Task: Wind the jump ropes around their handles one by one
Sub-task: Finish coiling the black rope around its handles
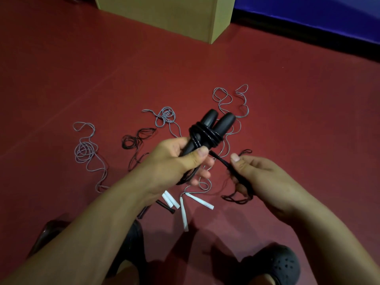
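Observation:
My left hand (181,159) grips a pair of black jump-rope handles (213,124) held side by side, pointing up and away. Several turns of black rope (203,134) circle them near the middle. My right hand (253,177) pinches the loose end of that black rope (221,160), stretched taut from the handles, with more slack (236,199) dangling below the hand. On the red floor lie other ropes: grey ones (86,151) with white handles (200,200), and a black one (135,138) with black handles (164,206).
A tan cardboard box (164,15) stands at the back. A blue mat with a black edge (308,23) runs along the back right. My feet in black shoes (281,264) are at the bottom of the view.

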A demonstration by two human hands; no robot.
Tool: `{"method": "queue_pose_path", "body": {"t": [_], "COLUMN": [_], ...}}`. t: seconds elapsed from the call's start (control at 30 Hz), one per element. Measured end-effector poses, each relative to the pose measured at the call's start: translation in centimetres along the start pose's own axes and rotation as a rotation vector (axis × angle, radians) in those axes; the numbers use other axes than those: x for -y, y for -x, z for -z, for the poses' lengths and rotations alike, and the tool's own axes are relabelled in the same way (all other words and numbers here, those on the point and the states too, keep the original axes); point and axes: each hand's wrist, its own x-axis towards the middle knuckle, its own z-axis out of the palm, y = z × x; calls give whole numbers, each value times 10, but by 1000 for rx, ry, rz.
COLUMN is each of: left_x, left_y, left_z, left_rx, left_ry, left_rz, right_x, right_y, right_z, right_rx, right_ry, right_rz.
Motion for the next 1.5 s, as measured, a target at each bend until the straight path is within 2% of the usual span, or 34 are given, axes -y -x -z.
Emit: {"method": "queue_pose_path", "body": {"t": [0.1, 0.23, 0.43, 0.57, 0.63, 0.73, 0.87, 1.03, 1.27, 1.37, 1.5], "left_x": [0, 3, 9, 16, 18, 20, 24, 22, 15, 12, 6], "left_y": [0, 0, -4, -7, -7, -7, -7, -6, 1, 4, 8], "left_z": [2, 4, 9, 15, 16, 16, 19, 14, 0, -1, -2], "left_rx": [-45, -72, -134, -178, -200, -191, -156, -61, 202, 323, 420], "left_ry": [-50, -244, -414, -533, -603, -667, -739, -841, -685, -616, -524], "left_rz": [44, 51, 101, 100, 98, 121, 154, 127, 149, 146, 142], "right_x": [0, -3, -2, -2, -1, 0, 0, -5, -1, 1, 2], "right_y": [2, 1, 3, 5, 7, 8, 6, 2, 2, 3, 2], "right_z": [0, 3, 8, 10, 10, 10, 11, 10, 5, 1, 5], "right_rx": [-22, -124, -151, -183, -189, -210, -245, -315, -375, -304, -192], "right_ry": [95, 276, 387, 681, 705, 637, 453, 429, 340, 222, -107], "right_rz": [6, 22, 1, -36, -65, -48, 72, 197, 299, 262, 62]}}
